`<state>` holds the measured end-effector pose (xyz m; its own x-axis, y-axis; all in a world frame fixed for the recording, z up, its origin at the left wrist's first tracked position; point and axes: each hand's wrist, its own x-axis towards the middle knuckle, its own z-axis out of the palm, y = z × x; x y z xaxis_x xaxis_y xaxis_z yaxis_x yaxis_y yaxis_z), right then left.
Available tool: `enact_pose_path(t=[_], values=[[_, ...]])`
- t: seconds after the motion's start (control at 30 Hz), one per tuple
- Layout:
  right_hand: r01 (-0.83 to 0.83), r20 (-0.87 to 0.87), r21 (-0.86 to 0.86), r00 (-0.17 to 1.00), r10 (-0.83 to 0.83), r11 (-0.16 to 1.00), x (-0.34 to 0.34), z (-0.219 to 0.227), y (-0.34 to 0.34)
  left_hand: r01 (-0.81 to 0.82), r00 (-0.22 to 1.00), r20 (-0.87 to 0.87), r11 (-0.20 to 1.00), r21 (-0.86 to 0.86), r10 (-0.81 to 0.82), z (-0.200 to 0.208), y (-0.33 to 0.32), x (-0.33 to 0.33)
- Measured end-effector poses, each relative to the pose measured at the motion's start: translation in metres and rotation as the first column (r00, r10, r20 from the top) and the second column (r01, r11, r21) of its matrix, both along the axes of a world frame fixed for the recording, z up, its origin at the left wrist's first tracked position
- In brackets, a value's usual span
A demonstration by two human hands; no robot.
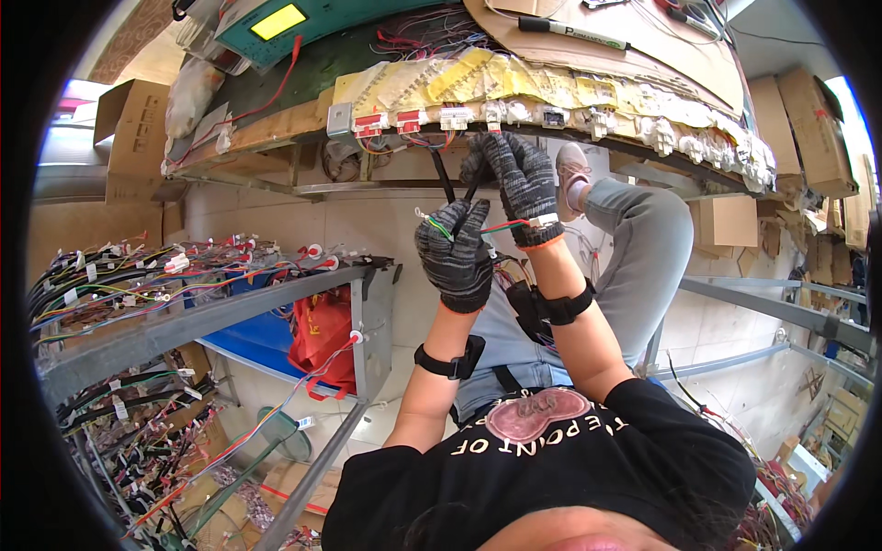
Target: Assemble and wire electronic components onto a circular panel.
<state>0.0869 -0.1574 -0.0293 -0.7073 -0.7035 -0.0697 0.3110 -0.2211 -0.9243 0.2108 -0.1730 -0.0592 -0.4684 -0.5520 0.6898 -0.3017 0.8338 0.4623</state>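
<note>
Through the head view, my only one, I look down on two gloved hands working just off the near edge of a workbench (276,138). The left hand (455,253) is curled, its fingers closed around a black cable (444,176) that sticks up from the glove toward the bench edge; green and yellow wires (435,223) poke out beside its fingers. The right hand (522,179) is up and to the right, fingers bent and close together, tips just below a white connector (494,119) in the row along the edge. I cannot tell what those fingers pinch, or whether they touch the connector. A red wire (505,226) runs from near the left hand to a white plug (543,220) at the right glove's cuff.

Left of the right hand, I see red-and-white connectors (370,125) in the same row, backed by yellow tape (459,78). Farther back sit a teal instrument (317,23) with a lit screen and a black marker (574,33) lying on cardboard (671,78). To the left, a metal rack (211,317) carries bundles of coloured wires (110,285).
</note>
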Motion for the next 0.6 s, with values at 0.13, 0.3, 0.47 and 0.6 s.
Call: enact_pose_path(t=[0.13,0.3,0.47,0.6], values=[[0.079,0.075,0.0,0.994,-0.079,0.997,0.008,0.006,-0.005,-0.005,1.0,-0.02,0.999,0.044,0.006,0.0,0.002,-0.004],[0.2,-0.223,0.13,0.96,-0.168,0.971,0.0,0.007,-0.006,-0.14,0.989,-0.047,0.99,0.004,0.14,-0.005,-0.003,-0.017],[0.081,-0.06,-0.093,0.994,-0.087,0.992,-0.003,0.005,0.039,-0.208,0.965,0.165,0.978,0.007,0.204,0.007,0.003,-0.028],[0.113,-0.117,0.049,0.987,-0.107,0.992,0.005,0.026,0.049,-0.192,0.916,0.361,0.981,0.009,0.176,0.006,0.006,-0.035]])
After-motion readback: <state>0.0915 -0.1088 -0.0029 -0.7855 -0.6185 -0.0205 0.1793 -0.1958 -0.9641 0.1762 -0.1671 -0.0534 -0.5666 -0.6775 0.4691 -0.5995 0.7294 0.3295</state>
